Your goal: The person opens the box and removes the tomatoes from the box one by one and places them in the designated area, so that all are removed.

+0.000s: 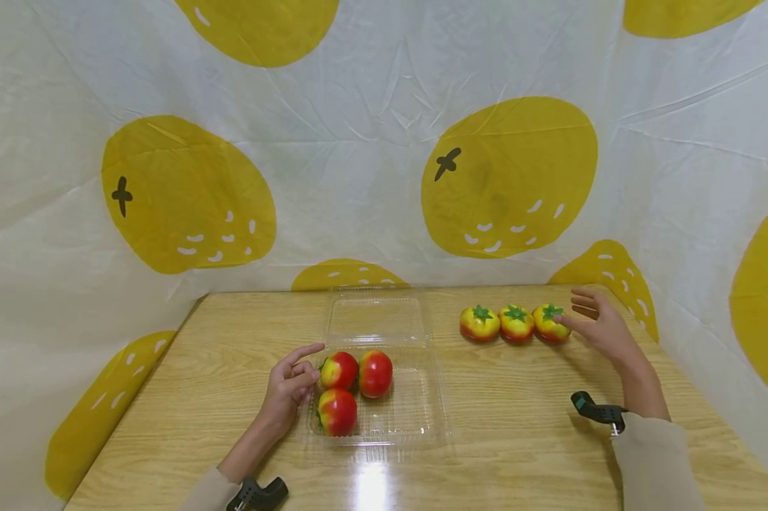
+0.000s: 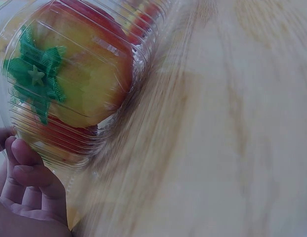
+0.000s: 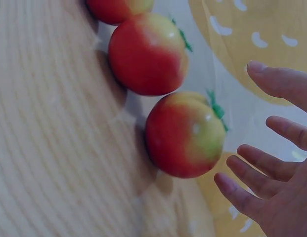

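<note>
A hinged clear plastic container (image 1: 416, 408) lies with its lid (image 1: 377, 319) folded back. Three red-and-yellow artificial tomatoes (image 1: 375, 374) sit in its left part, two at the back and one in front. My left hand (image 1: 286, 389) pinches the container's left rim; in the left wrist view its fingertips (image 2: 24, 153) are at the edge, below a tomato's green leaf cap (image 2: 37, 76). Three more tomatoes (image 1: 517, 324) stand in a row at the back right, leaf caps up. My right hand (image 1: 604, 330) hovers at the rightmost tomato (image 3: 185, 136), its fingers spread and holding nothing.
The wooden table (image 1: 518, 440) carries everything. A white curtain (image 1: 352, 191) with yellow fruit prints hangs behind it and along both sides. Each wrist wears a black camera mount (image 1: 598, 411), the right one just above the table.
</note>
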Demonstrator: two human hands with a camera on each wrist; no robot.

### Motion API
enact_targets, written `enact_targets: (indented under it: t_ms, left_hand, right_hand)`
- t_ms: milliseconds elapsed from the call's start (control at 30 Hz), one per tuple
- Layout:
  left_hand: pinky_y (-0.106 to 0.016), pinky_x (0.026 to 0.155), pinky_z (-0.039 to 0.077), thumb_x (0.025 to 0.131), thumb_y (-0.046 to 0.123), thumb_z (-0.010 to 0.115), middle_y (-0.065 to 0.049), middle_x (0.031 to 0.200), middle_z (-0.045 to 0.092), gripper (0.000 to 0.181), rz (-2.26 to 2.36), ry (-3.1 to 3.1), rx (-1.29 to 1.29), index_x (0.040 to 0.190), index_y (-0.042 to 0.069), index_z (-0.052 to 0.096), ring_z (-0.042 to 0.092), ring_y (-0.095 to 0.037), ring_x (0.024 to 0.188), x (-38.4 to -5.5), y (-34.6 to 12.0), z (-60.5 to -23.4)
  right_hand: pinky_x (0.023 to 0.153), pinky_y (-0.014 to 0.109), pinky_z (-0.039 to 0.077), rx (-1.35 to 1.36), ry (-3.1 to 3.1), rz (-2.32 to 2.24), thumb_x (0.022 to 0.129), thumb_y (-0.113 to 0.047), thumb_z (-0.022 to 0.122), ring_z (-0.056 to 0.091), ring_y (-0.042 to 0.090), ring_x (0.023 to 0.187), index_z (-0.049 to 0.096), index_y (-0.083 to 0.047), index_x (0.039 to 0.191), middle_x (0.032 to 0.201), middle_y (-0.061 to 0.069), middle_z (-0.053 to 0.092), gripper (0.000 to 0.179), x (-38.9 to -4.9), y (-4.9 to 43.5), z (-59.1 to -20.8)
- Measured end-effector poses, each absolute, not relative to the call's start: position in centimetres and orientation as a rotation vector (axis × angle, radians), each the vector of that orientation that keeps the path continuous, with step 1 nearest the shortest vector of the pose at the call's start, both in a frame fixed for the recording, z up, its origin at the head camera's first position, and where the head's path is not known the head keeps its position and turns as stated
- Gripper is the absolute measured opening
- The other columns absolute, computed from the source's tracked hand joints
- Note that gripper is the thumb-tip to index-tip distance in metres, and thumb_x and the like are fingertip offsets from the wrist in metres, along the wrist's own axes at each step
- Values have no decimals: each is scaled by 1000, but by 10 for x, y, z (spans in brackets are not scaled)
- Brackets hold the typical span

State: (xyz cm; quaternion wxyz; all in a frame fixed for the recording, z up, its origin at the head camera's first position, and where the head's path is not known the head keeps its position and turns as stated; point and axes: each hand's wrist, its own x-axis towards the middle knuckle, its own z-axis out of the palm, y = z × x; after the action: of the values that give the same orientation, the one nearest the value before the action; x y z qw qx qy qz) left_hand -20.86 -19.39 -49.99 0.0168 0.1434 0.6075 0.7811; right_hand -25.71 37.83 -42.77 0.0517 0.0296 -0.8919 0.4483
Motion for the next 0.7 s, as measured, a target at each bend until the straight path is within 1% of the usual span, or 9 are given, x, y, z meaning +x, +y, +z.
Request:
enact_targets:
  t_ms: [100, 200, 400, 533, 600, 633, 667, 700]
  left_hand:
    - [-17, 48, 41, 96, -4, 56, 3, 69, 56, 49, 2429, 1887, 448, 143, -12, 46, 44, -10, 54, -208, -194, -500]
    - [-17, 48, 41, 96, -4, 56, 3, 69, 56, 49, 2429, 1885, 448, 143, -12, 46, 44, -10, 54, -208, -194, -499]
    - [-16, 48, 42, 96, -3, 56, 3, 69, 56, 50, 2424, 1892, 442, 144, -13, 46, 45, -9, 54, -208, -194, -499]
    - [-16, 48, 41, 96, -3, 57, 3, 69, 56, 50, 2426, 1888, 443, 143, -13, 45, 43, -12, 53, -208, -194, -498]
    - [-16, 48, 41, 96, -3, 57, 3, 69, 57, 50, 2425, 1886, 444, 143, -13, 45, 42, -14, 53, -208, -194, -498]
    - [-17, 48, 41, 96, -2, 57, 3, 69, 57, 50, 2425, 1884, 445, 143, -13, 45, 41, -14, 53, -208, -194, -498]
    - [-17, 48, 41, 96, -2, 57, 3, 69, 56, 50, 2425, 1884, 444, 143, -13, 45, 41, -15, 53, -208, -194, -498]
    - [-17, 48, 41, 96, -2, 57, 3, 69, 56, 50, 2425, 1884, 443, 143, -13, 46, 41, -15, 53, -208, -194, -498]
  right_hand:
    - [106, 74, 38, 105, -2702, 1351, 101, -29, 66, 32, 62, 142, 19, 5, 160, 157, 41, 30, 83, -255, 375, -421]
    - [107, 77, 35, 110, -2688, 1355, 101, -31, 67, 32, 62, 142, 19, 5, 160, 157, 41, 30, 84, -253, 371, -415]
    - [106, 80, 33, 133, -2670, 1380, 101, -32, 66, 30, 64, 142, 17, 4, 160, 157, 41, 29, 85, -251, 364, -406]
    - [106, 79, 34, 145, -2672, 1356, 101, -34, 66, 32, 63, 141, 18, 3, 160, 158, 40, 30, 85, -249, 360, -400]
    - [107, 75, 37, 161, -2673, 1325, 101, -34, 67, 34, 60, 141, 21, 3, 160, 157, 38, 32, 84, -248, 358, -397]
    - [110, 66, 42, 174, -2672, 1307, 100, -34, 67, 35, 59, 141, 22, 3, 159, 157, 38, 34, 83, -248, 357, -396]
    - [112, 54, 47, 186, -2671, 1290, 100, -34, 68, 36, 57, 141, 23, 3, 159, 156, 37, 35, 82, -247, 356, -394]
    - [110, 40, 51, 199, -2670, 1277, 100, -34, 68, 37, 56, 141, 24, 3, 158, 156, 36, 36, 82, -247, 354, -392]
